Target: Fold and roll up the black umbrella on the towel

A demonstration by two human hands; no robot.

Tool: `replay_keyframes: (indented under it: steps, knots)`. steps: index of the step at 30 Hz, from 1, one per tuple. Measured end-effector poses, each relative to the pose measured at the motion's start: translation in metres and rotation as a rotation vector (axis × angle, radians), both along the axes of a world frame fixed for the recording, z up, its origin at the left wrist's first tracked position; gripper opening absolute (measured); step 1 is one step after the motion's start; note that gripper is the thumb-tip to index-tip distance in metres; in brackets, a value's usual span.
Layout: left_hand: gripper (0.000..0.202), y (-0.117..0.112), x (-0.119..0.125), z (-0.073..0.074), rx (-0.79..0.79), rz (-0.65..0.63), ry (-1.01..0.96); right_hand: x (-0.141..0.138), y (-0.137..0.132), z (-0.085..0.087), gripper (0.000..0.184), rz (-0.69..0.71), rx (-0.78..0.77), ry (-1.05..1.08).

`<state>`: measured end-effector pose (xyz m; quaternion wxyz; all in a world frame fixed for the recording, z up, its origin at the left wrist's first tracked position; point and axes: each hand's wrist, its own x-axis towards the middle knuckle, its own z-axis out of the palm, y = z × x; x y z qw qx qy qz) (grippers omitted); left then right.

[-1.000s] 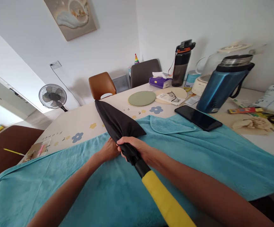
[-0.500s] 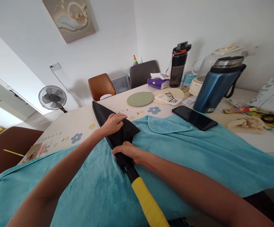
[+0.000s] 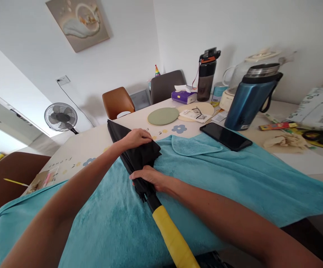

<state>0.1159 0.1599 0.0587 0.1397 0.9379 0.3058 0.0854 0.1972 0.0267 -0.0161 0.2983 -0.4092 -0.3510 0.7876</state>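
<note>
A folded black umbrella [image 3: 118, 133] lies slantwise over the table, its tip pointing away from me and its yellow-wrapped handle [image 3: 174, 236] running toward me. My left hand [image 3: 137, 139] is closed on a loose flap of the black canopy, fingers pinched at its upper edge. Lower down, my right hand [image 3: 149, 176] wraps round the gathered canopy just above the handle; its fingertips are mostly hidden beneath. A turquoise fleece cloth [image 3: 105, 219] spreads under the umbrella and both forearms.
Right of the hands lies a black phone [image 3: 225, 136], with a blue steel bottle [image 3: 249, 98] behind it. Further back stand a dark drink bottle [image 3: 207, 76], a purple tissue pack [image 3: 183, 96] and a green round mat [image 3: 163, 116]. Scissors [image 3: 322, 137] lie far right.
My left hand has shifted slightly and now pinches the canopy flap, which looks more gathered and folded than before. The right hand keeps its hold. The whole view has shifted slightly.
</note>
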Motion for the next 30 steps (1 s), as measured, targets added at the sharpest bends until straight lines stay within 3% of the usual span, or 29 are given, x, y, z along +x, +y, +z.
replay_keyframes:
  steps: [4, 9, 14, 16, 19, 23, 26, 30]
  knots:
    - [0.021, -0.025, -0.022, 0.018, 0.164, 0.111, -0.165, -0.001, 0.001, 0.001, 0.012, 0.002, -0.040, 0.032]
    - [0.023, -0.058, -0.070, 0.024, -0.072, 0.323, -0.385, 0.000, 0.001, 0.005, 0.012, -0.002, -0.095, 0.034]
    - [0.020, -0.083, -0.133, 0.003, -0.196, 0.636, -0.646, 0.003, 0.000, 0.009, 0.011, 0.038, -0.124, 0.082]
    - [0.022, -0.093, -0.157, -0.011, -0.234, 0.685, -0.702, 0.003, 0.001, 0.008, 0.012, 0.070, -0.138, 0.112]
    - [0.018, -0.105, -0.182, -0.034, -0.298, 0.706, -0.632, 0.004, 0.002, 0.004, 0.015, 0.131, -0.164, 0.145]
    - [0.016, -0.114, -0.187, -0.057, -0.350, 0.652, -0.502, 0.006, 0.002, 0.002, 0.017, 0.158, -0.206, 0.178]
    - [0.015, -0.114, -0.179, -0.067, -0.431, 0.576, -0.449, 0.005, 0.001, 0.003, 0.017, 0.120, -0.205, 0.182]
    - [0.015, -0.109, -0.172, -0.076, -0.410, 0.584, -0.490, 0.003, 0.001, 0.005, 0.018, 0.064, -0.233, 0.170]
